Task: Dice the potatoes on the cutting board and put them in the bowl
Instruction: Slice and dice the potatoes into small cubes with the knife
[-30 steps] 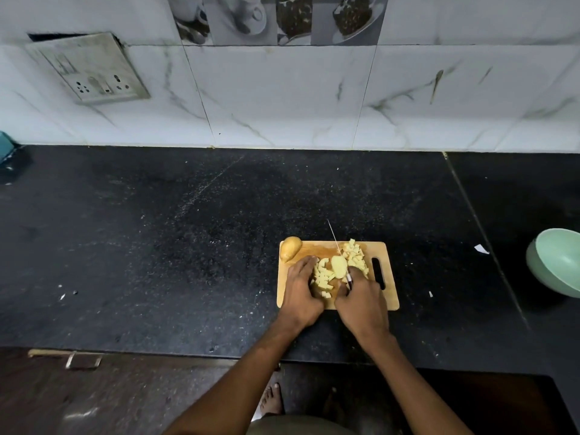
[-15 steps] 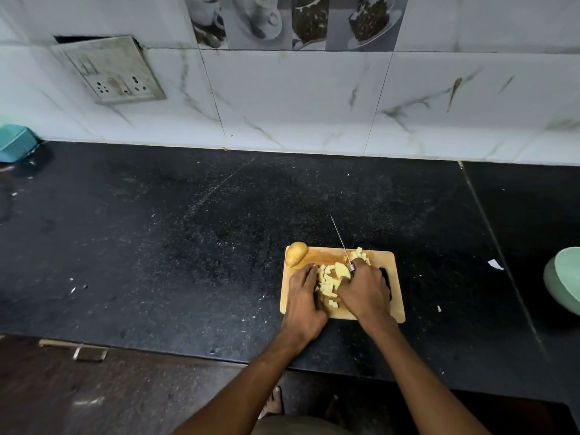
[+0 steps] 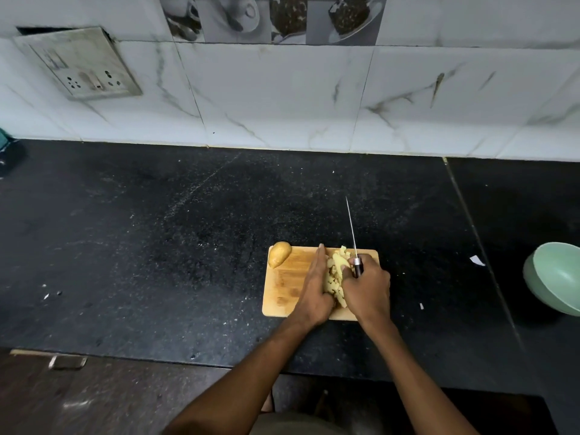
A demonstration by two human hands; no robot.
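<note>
Gathering seems to be the step: the diced potato (image 3: 335,279) should be pressed together firmly between both hands so no cube drops on the way to the bowl (image 3: 557,277), which stands well apart at the right of the bench (image 3: 157,246). The left hand (image 3: 315,285) is flat and open against the pile; the right hand (image 3: 367,287) grips the knife (image 3: 353,237). One whole potato (image 3: 279,254) waits at the cutting board (image 3: 287,287) corner.

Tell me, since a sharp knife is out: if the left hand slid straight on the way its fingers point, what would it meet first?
Nothing on the board: the left hand points to its far edge, then bare counter to the wall. The knife lies right of that line.
</note>
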